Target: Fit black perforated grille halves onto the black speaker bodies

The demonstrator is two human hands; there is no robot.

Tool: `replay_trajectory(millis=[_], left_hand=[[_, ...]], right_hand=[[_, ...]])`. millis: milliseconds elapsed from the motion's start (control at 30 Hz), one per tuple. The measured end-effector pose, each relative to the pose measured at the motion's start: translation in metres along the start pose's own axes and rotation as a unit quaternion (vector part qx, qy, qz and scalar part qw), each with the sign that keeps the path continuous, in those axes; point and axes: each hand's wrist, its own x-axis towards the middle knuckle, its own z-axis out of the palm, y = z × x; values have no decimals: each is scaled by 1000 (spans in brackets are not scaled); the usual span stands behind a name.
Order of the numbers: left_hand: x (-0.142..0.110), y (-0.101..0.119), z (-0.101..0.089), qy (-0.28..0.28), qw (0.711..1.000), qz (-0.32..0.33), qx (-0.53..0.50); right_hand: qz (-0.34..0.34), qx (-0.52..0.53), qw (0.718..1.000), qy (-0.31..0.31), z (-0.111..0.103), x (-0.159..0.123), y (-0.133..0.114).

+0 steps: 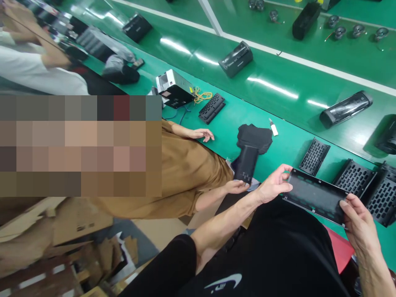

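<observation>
Between my two hands I hold a black perforated speaker grille panel [315, 194] by its short ends, its hollow inner face turned up. My left hand [276, 183] pinches the left end, thumb over the rim. At the other end my right hand [357, 212] is closed on the panel, thumb on its inner side. Just beyond lie more slotted black panels on the green bench: a smaller one [314, 156], another [354, 176], and one at the right edge [385, 196].
A co-worker in a brown shirt [192, 169] sits to my left, holding a black panel [246, 165]. Near them are a black cloth pile [255, 138], a small white bottle [273, 128] and a boxy device [175, 88]. Black cylindrical speakers [346, 109] lie on the green line behind.
</observation>
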Motion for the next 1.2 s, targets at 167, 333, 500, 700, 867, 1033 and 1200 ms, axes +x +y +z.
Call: replay_trajectory(millis=[167, 333, 500, 700, 867, 1033, 1200], left_hand=[[3, -3, 3, 4, 1000, 8, -4], [6, -7, 3, -6, 1000, 13, -18], [5, -5, 6, 7, 1000, 0, -28], [4, -6, 8, 28, 999, -23, -24], [4, -10, 5, 26, 1000, -12, -8], [5, -11, 4, 27, 999, -13, -19], [7, -15, 3, 30, 999, -7, -18]], right_hand=[[-16, -2, 1000, -15, -4, 4, 2], [-16, -5, 999, -29, -6, 9, 2], [-8, -8, 1000, -21, -6, 12, 2], [-3, -6, 1000, -10, -8, 16, 6], [-6, -9, 1000, -17, -6, 17, 7], [-4, -22, 1000, -22, -6, 17, 7], [14, -30, 999, -17, -8, 18, 8]])
